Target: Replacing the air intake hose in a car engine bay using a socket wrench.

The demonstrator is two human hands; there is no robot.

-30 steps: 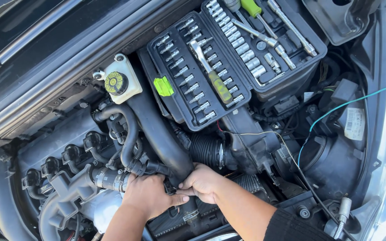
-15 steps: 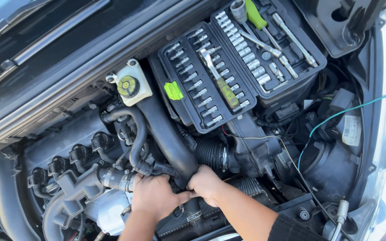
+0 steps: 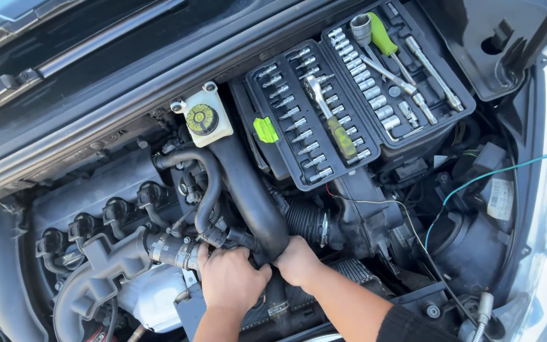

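My left hand [image 3: 230,278] and right hand [image 3: 297,261] were clamped around the black intake hose [image 3: 248,190]. Its lower end was still seated, I judged; no tool had left the socket set [image 3: 356,95].

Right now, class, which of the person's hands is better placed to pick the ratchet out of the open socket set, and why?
Probably the right hand: it grips the black intake hose on the side nearer the ratchet; the left hand lies farther away.

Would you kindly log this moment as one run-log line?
left hand: gripping hose joint | right hand: on black intake pipe | socket set: open above
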